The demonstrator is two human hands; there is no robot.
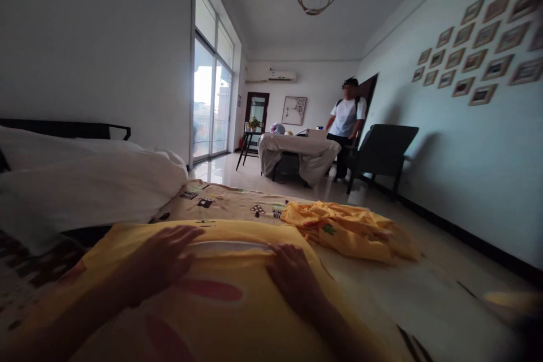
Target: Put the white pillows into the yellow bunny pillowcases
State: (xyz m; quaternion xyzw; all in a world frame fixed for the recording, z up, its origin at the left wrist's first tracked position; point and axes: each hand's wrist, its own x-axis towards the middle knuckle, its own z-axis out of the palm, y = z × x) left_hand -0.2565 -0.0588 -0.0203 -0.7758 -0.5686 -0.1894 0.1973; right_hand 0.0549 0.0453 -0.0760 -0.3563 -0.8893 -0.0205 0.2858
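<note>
A plump yellow pillowcase (229, 317) with pink shapes lies in front of me on the bed. A narrow strip of white filling (231, 246) shows through the slit near its far edge. My left hand (172, 254) lies on the case at the slit's left end, fingers stretched out and apart, palm down. At the right end, my right hand (292, 271) has its fingers bent closely over the edge of the opening and appears to grip the cloth. Its fingertips are partly lost in shadow.
A crumpled yellow cloth (348, 229) lies on the bed's far right, over a patterned sheet (237, 198). White bedding (85, 181) is piled at left. Beyond stand a covered table (299, 147), a dark chair (384, 150) and a person (348, 116) in a white shirt.
</note>
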